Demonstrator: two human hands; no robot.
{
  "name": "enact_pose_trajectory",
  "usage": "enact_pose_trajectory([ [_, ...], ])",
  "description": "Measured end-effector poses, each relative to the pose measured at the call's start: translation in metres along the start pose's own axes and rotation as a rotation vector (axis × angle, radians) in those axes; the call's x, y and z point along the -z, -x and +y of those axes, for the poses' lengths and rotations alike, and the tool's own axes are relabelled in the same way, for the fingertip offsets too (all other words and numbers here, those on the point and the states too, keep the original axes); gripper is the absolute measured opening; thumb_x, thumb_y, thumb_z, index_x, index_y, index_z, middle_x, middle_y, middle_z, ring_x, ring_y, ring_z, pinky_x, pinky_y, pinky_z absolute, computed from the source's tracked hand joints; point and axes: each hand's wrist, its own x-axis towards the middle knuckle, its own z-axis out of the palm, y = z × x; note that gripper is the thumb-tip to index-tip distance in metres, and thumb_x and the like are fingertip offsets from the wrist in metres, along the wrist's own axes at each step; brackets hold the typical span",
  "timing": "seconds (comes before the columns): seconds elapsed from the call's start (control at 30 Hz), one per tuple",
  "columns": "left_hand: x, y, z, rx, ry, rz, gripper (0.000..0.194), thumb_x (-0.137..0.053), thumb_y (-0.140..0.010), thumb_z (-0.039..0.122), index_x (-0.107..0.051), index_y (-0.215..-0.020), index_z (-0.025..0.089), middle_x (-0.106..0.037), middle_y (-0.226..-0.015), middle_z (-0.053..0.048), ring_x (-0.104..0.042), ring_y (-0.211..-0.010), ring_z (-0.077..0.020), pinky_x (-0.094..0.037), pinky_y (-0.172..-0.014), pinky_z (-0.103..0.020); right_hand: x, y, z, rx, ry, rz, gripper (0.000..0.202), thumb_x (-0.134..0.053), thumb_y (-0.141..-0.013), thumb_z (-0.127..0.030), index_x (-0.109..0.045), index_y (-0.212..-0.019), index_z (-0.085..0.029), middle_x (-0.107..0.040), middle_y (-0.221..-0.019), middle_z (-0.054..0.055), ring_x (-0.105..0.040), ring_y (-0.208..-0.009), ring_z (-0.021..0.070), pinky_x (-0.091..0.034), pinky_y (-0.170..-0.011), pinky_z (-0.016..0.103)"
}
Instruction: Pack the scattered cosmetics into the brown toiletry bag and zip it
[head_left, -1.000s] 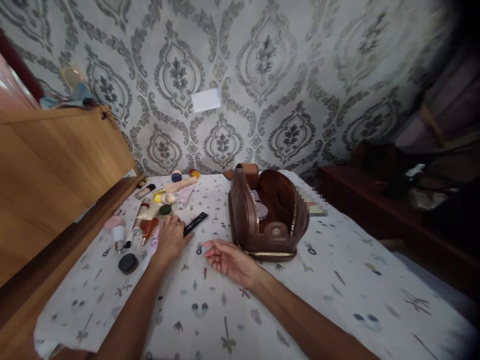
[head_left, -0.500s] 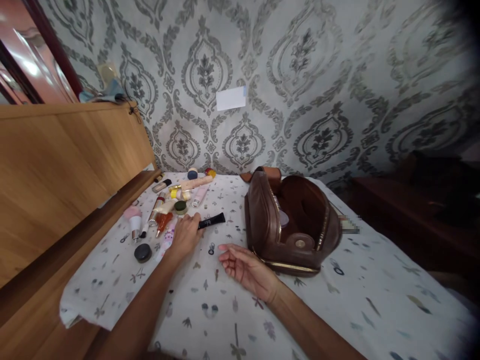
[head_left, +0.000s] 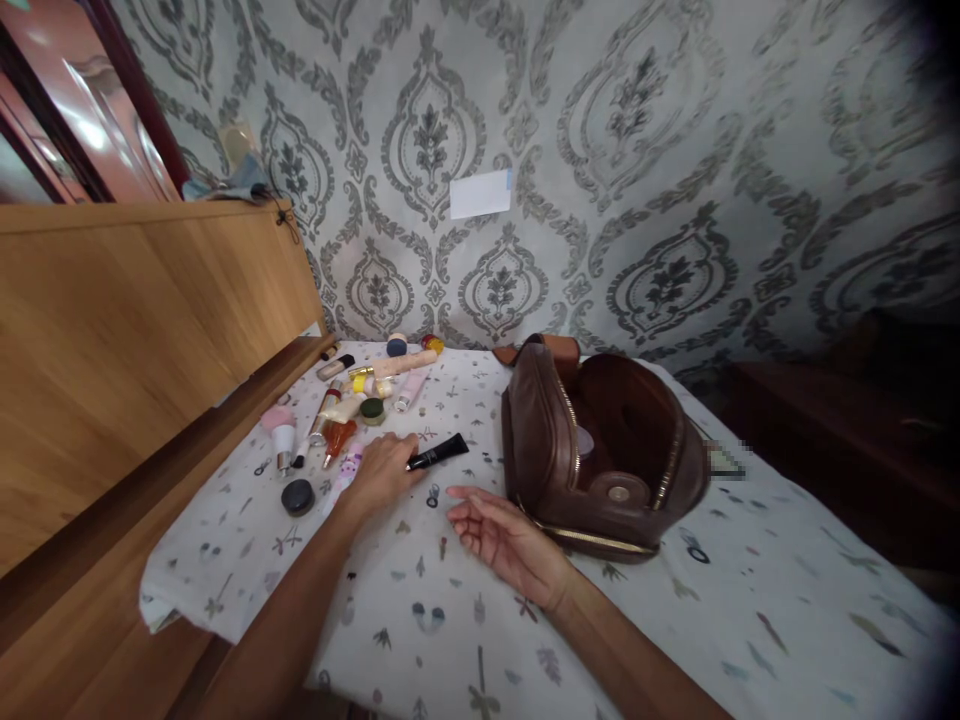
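My left hand (head_left: 384, 474) holds a black tube (head_left: 439, 454) by one end, fingers closed on it, above the patterned white cloth (head_left: 420, 640). Palm up, my right hand (head_left: 506, 540) rests in front of the brown bag (head_left: 540, 440) with its fingers loosely curled and nothing in them. The bag stands unzipped, and a pale round item (head_left: 585, 441) shows inside. Beside my left hand lie a pink patterned tube (head_left: 347, 468), an orange bottle (head_left: 340, 440), a green-lidded jar (head_left: 372, 410) and a black round jar (head_left: 298, 496).
Several more cosmetics lie at the back left, among them a pink tube (head_left: 412, 388), a peach tube (head_left: 405, 363) and a blue-lidded jar (head_left: 397, 345). A wooden board (head_left: 157, 330) borders the left side. The patterned wall (head_left: 480, 270) rises behind.
The view has shifted slightly, so most things appear further right. My left hand, with the black tube in it, has moved a little toward the bag.
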Motion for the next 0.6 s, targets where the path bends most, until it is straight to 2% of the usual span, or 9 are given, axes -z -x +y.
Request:
enact_pose_trajectory([
  [0.13,0.001,0.0,-0.003,-0.081,0.045,0.015,0.026,-0.059,-0.09,0.046,-0.064,-0.09,0.021,-0.068,-0.086,-0.006,-0.06,-0.092,-0.0253,-0.041,-0.078,-0.033,-0.001,0.0,0.0,-0.002,0.005,-0.002,0.036,-0.086,-0.069,-0.033,-0.075,-0.098,-0.015,-0.074,-0.082,0.005,-0.066,-0.071,0.0097,-0.05,-0.069,0.021],
  [0.23,0.003,-0.002,-0.011,-0.068,0.008,0.165,0.029,-0.05,-0.096,0.044,-0.064,-0.093,0.019,-0.069,-0.093,-0.008,-0.058,-0.097,-0.0266,-0.042,-0.085,-0.036,-0.002,0.001,0.0,-0.001,0.01,-0.008,0.034,-0.085,-0.071,-0.033,-0.075,-0.098,-0.015,-0.074,-0.081,0.005,-0.066,-0.071,0.0096,-0.05,-0.069,0.02],
  [0.33,0.006,-0.004,-0.025,0.09,-0.112,0.37,0.025,-0.049,-0.096,0.036,-0.064,-0.105,0.017,-0.065,-0.11,-0.013,-0.053,-0.108,-0.0308,-0.04,-0.093,-0.042,-0.001,0.001,-0.001,-0.002,0.006,-0.004,0.033,-0.085,-0.071,-0.032,-0.075,-0.098,-0.015,-0.074,-0.081,0.005,-0.066,-0.071,0.0095,-0.05,-0.069,0.02],
  [0.4,0.007,-0.006,-0.035,0.234,-0.192,0.444,0.03,-0.05,-0.095,0.033,-0.061,-0.116,0.014,-0.06,-0.121,-0.018,-0.05,-0.115,-0.035,-0.041,-0.094,-0.046,-0.001,0.001,-0.001,-0.005,0.002,-0.006,0.033,-0.085,-0.071,-0.032,-0.075,-0.097,-0.015,-0.074,-0.081,0.005,-0.066,-0.071,0.0095,-0.05,-0.069,0.02],
  [0.5,0.008,-0.005,-0.05,0.398,-0.247,0.408,0.04,-0.05,-0.094,0.033,-0.056,-0.127,0.011,-0.056,-0.127,-0.023,-0.05,-0.117,-0.0391,-0.042,-0.092,-0.051,-0.001,0.001,0.0,-0.005,0.004,-0.012,0.034,-0.086,-0.07,-0.032,-0.076,-0.097,-0.015,-0.075,-0.082,0.005,-0.066,-0.071,0.0094,-0.051,-0.069,0.02],
  [0.6,0.009,-0.004,-0.063,0.494,-0.23,0.332,0.039,-0.044,-0.096,0.03,-0.054,-0.13,0.012,-0.061,-0.123,-0.021,-0.055,-0.113,-0.0372,-0.044,-0.09,-0.049,0.0,0.002,0.0,0.0,0.009,-0.02,0.034,-0.086,-0.071,-0.032,-0.075,-0.098,-0.014,-0.075,-0.081,0.005,-0.067,-0.071,0.0094,-0.051,-0.07,0.02],
])
